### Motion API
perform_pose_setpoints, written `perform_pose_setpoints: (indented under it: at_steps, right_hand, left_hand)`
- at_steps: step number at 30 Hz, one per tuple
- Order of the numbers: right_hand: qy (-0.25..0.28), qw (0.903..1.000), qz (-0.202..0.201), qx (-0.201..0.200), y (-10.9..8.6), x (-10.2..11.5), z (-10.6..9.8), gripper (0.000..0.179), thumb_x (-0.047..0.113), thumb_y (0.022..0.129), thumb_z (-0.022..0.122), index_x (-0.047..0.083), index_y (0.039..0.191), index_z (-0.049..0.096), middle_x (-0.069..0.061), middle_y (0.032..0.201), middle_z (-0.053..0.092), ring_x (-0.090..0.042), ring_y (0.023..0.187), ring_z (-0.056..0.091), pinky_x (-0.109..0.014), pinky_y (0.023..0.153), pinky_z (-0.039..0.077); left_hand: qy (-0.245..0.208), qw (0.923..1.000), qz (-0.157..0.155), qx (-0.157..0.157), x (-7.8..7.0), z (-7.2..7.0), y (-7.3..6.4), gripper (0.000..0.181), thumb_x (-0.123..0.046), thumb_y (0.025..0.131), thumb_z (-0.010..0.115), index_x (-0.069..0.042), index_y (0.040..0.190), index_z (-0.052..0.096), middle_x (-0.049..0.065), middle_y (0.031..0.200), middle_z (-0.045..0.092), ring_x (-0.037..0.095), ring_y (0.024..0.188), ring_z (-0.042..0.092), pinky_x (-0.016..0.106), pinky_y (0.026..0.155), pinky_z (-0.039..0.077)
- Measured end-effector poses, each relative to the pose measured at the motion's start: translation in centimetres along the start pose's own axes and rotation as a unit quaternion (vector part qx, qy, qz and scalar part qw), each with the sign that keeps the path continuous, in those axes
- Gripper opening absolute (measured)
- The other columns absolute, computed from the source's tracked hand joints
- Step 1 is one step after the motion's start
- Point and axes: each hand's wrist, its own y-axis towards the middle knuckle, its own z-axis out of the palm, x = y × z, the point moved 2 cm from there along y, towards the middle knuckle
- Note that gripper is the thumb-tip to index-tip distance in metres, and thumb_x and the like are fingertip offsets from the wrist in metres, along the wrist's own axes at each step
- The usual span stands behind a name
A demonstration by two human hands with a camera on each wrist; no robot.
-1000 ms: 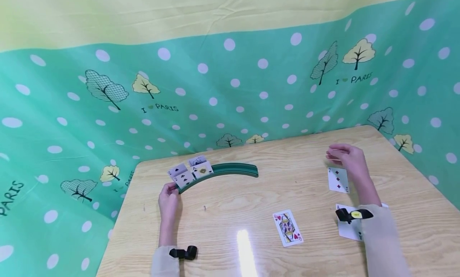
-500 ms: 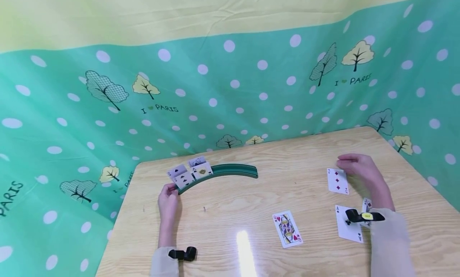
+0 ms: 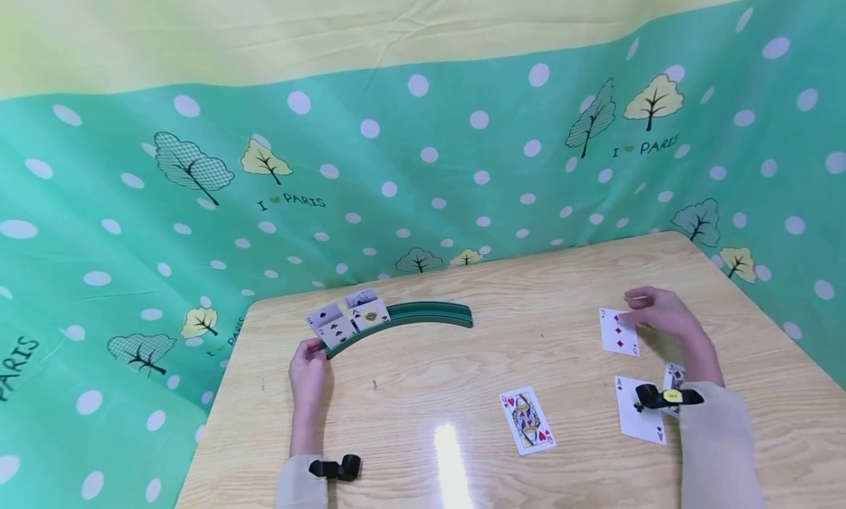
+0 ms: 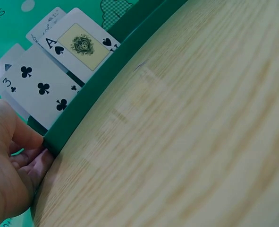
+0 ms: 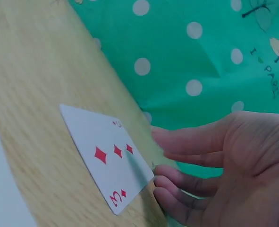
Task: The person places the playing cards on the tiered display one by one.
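Note:
My left hand (image 3: 308,369) pinches the near left end of a curved green playing card holder (image 3: 429,312), thumb on its front side in the left wrist view. Standing in that holder are a three of clubs (image 4: 42,87) and an ace of spades (image 4: 82,45) in front. A two of spades (image 3: 322,314) and another, partly covered card (image 3: 360,297) show behind them. Over at the right, my right hand (image 3: 664,314) hovers by a three of diamonds (image 5: 108,158) lying face up. Its fingers are loosely bent, with the fingertips at the card's edge; contact is unclear.
A queen of hearts (image 3: 528,421) lies face up on the wooden table (image 3: 410,391). Nearer the right sleeve is an ace of clubs (image 3: 637,417), with a partly hidden card (image 3: 673,377) beside it. A green dotted cloth (image 3: 370,164) hangs behind the table.
My right hand has shifted right and toward me, then slightly over the three of diamonds' upper edge. More of the ace of clubs and the card beside it shows. The left hand stays put.

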Motion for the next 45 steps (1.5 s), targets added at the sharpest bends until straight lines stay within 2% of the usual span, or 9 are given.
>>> perform_pose_setpoints:
  at_steps: [3,6,13,22,26,31,37,40,45]
  right_hand:
    - [-0.048,0.9987,-0.011,0.012,0.3,-0.1,0.3,0.073,0.016,0.091,0.076,-0.019,0.143,0.039,-0.035,0.123,0.050,-0.045,0.109,0.051,-0.049,0.088,0.048]
    - [-0.076,0.9969,-0.012,0.015,0.4,0.0,0.6,0.074,0.014,0.087,0.079,-0.019,0.141,0.039,-0.032,0.115,0.051,-0.043,0.102,0.051,-0.052,0.086,0.047]
    - [-0.093,0.9955,0.001,0.014,0.6,0.4,1.1,0.067,0.013,0.088,0.077,-0.017,0.136,0.040,-0.041,0.124,0.048,-0.050,0.106,0.052,-0.059,0.089,0.047]
    - [-0.103,0.9946,-0.015,-0.006,1.1,1.3,1.5,0.043,0.000,0.089,0.073,-0.014,0.119,0.046,-0.031,0.106,0.057,-0.039,0.093,0.057,-0.039,0.074,0.048]
    - [-0.103,0.9945,-0.003,-0.015,1.0,1.4,1.6,0.037,0.001,0.090,0.072,-0.012,0.115,0.047,-0.030,0.103,0.057,-0.038,0.090,0.057,-0.037,0.070,0.048]
    - [-0.091,0.9942,-0.006,-0.058,0.8,1.4,1.4,0.037,0.006,0.096,0.066,-0.013,0.121,0.046,-0.037,0.114,0.054,-0.046,0.098,0.056,-0.045,0.075,0.052]
    - [-0.061,0.9866,-0.076,-0.131,0.6,1.9,1.4,0.039,0.005,0.100,0.060,-0.015,0.131,0.048,-0.040,0.121,0.055,-0.051,0.105,0.057,-0.058,0.083,0.051]
    - [-0.040,0.9828,-0.088,-0.157,0.5,2.1,1.3,0.045,0.004,0.100,0.061,-0.013,0.140,0.047,-0.040,0.128,0.052,-0.054,0.113,0.053,-0.063,0.089,0.048]
    - [-0.020,0.9786,-0.086,-0.186,0.3,2.6,1.1,0.053,0.008,0.102,0.061,-0.009,0.150,0.043,-0.040,0.131,0.052,-0.054,0.117,0.052,-0.055,0.087,0.049]
  left_hand:
    - [-0.003,1.0000,-0.004,0.003,0.1,0.0,0.0,0.037,0.003,0.096,0.044,0.012,0.130,0.055,0.032,0.130,0.057,0.038,0.119,0.054,0.033,0.094,0.040]
    - [-0.006,0.9999,-0.006,0.008,0.2,0.1,0.0,0.038,0.003,0.096,0.043,0.012,0.131,0.054,0.033,0.132,0.056,0.037,0.121,0.053,0.034,0.095,0.041]
    - [-0.006,1.0000,-0.002,0.006,0.2,0.0,0.0,0.038,0.004,0.095,0.044,0.012,0.131,0.055,0.033,0.130,0.057,0.037,0.119,0.054,0.029,0.091,0.041]
    - [-0.007,1.0000,0.005,-0.004,-0.1,-0.1,-0.1,0.036,0.004,0.096,0.045,0.013,0.130,0.056,0.032,0.128,0.058,0.035,0.115,0.055,0.021,0.086,0.041]
    - [-0.005,0.9999,0.010,-0.003,-0.2,-0.1,-0.2,0.035,0.004,0.097,0.046,0.013,0.129,0.056,0.032,0.127,0.059,0.034,0.114,0.055,0.018,0.084,0.041]
    - [-0.005,0.9999,0.009,-0.002,-0.1,-0.1,-0.2,0.035,0.004,0.097,0.046,0.013,0.129,0.056,0.032,0.127,0.059,0.034,0.113,0.055,0.019,0.084,0.041]
    - [-0.003,1.0000,0.002,0.006,0.2,-0.2,-0.2,0.037,0.002,0.097,0.045,0.013,0.131,0.055,0.032,0.128,0.058,0.035,0.117,0.054,0.019,0.084,0.041]
    - [-0.004,1.0000,0.002,0.008,0.3,-0.2,-0.2,0.037,0.003,0.097,0.045,0.013,0.131,0.054,0.032,0.129,0.057,0.036,0.118,0.054,0.021,0.086,0.041]
    - [-0.005,1.0000,0.007,0.000,0.3,-0.1,-0.1,0.036,0.002,0.096,0.045,0.013,0.129,0.056,0.032,0.128,0.059,0.035,0.116,0.055,0.024,0.088,0.041]
